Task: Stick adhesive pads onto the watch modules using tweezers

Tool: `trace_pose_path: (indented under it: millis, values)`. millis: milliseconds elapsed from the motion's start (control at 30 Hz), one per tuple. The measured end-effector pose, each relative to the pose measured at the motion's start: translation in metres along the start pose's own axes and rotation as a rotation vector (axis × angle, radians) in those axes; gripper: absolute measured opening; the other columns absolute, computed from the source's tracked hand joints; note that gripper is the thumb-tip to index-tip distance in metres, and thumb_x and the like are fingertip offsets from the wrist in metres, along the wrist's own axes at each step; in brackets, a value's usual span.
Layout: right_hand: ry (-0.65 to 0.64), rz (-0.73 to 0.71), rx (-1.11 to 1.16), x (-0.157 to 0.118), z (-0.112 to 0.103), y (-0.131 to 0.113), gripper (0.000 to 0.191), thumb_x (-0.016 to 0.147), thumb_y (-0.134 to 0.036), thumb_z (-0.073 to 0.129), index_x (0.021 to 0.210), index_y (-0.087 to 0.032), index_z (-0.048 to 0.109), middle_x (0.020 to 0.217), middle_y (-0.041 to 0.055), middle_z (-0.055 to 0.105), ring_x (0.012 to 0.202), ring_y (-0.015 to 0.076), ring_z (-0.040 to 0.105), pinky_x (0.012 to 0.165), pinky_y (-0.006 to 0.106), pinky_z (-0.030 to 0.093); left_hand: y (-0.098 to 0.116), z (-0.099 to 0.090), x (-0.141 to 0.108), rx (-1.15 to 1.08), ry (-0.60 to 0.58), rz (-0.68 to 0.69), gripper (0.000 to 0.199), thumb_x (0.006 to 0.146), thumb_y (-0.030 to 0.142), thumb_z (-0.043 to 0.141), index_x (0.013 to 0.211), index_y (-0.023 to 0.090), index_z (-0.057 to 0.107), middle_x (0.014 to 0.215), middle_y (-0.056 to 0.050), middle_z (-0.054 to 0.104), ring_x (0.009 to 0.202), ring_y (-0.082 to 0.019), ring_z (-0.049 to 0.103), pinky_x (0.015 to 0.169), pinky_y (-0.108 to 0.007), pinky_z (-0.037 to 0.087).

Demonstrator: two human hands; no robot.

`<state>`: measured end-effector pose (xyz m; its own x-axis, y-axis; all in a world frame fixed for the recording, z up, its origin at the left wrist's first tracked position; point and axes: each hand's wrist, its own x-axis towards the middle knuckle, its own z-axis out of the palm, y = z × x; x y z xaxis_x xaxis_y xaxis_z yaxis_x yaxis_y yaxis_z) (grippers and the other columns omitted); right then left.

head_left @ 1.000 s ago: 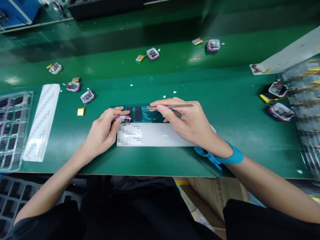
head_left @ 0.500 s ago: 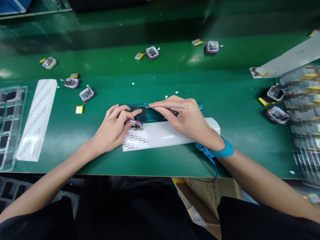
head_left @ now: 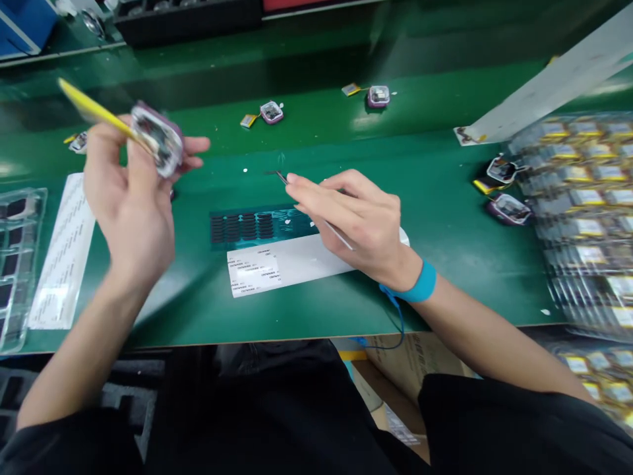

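My left hand [head_left: 133, 191], raised at the left, holds a purple-rimmed device [head_left: 159, 140] with its circuitry showing; a yellow-edged battery [head_left: 93, 107] sticks out beside it. In my right hand [head_left: 351, 218] are thin metal tweezers [head_left: 339, 234], their tips pointing left with a small dark strip [head_left: 271, 173] at them. Below lies a teal sheet [head_left: 291, 224] bearing rows of black strips [head_left: 242, 227]. A white printed liner [head_left: 301, 262] rests just in front of that sheet, partly under my right hand.
Several opened devices with batteries lie about, one at the back middle [head_left: 271, 112]. A clear tray [head_left: 22, 264] and a white label sheet [head_left: 64, 257] are at the left. Stacked trays of batteries [head_left: 588, 198] stand at the right. A blue wrist strap [head_left: 420, 282] trails a cord.
My left hand has lifted the purple device up and left, away from the black strips. My right hand has moved slightly up and left with the tweezers, off the teal sheet. The view has shifted.
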<state>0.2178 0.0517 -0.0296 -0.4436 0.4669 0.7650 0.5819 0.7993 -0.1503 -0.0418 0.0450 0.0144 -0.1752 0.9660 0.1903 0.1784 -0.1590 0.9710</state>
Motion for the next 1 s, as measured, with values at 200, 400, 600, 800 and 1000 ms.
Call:
trace_pose_path:
  millis: [200,400,600,800,1000]
  values:
    - [0.007,-0.162,-0.047,0.004,-0.017,-0.009,0.046,0.095,-0.002,0.063,0.138,-0.020,0.062,0.127,0.0051,0.075,0.089,0.0188,0.069,0.071,0.032,0.061,-0.014,0.004,0.022,-0.317,-0.001,-0.333,0.007,0.088,0.022,0.065,0.087,0.022,0.072,0.094,-0.005,0.078,0.073,-0.016,0.060,0.070,-0.030,0.053]
    - [-0.169,-0.296,-0.039,0.008,-0.034,-0.022,0.026,0.101,-0.011,0.062,0.123,-0.021,0.072,0.131,0.0033,0.071,0.093,0.0182,0.073,0.079,0.032,0.064,-0.001,0.029,-0.025,-0.307,-0.078,-0.394,0.004,0.080,0.016,0.076,0.077,0.017,0.074,0.083,-0.002,0.070,0.066,-0.009,0.058,0.052,-0.018,0.047]
    - [-0.197,-0.362,-0.003,0.009,-0.031,-0.025,0.021,0.101,-0.010,0.060,0.116,-0.016,0.074,0.126,0.0045,0.073,0.088,0.0182,0.074,0.072,0.031,0.064,-0.009,0.034,-0.036,-0.387,-0.016,-0.470,0.020,0.075,0.014,0.075,0.064,0.018,0.059,0.068,0.001,0.068,0.064,-0.012,0.069,0.061,-0.022,0.059]
    - [-0.249,-0.374,0.064,0.010,-0.027,-0.026,0.022,0.099,-0.007,0.060,0.115,-0.014,0.075,0.124,0.0063,0.074,0.091,0.0205,0.075,0.070,0.032,0.061,-0.009,0.033,-0.048,-0.383,-0.008,-0.492,0.025,0.074,0.016,0.075,0.063,0.019,0.054,0.062,0.001,0.067,0.060,-0.013,0.070,0.058,-0.021,0.058]
    - [-0.312,-0.380,0.114,0.010,-0.029,-0.029,0.021,0.100,-0.008,0.060,0.115,-0.012,0.075,0.123,0.0071,0.075,0.090,0.0192,0.075,0.072,0.032,0.062,-0.014,0.032,-0.056,-0.338,0.018,-0.464,0.028,0.073,0.020,0.078,0.062,0.020,0.052,0.064,0.004,0.066,0.055,-0.010,0.065,0.056,-0.022,0.058]
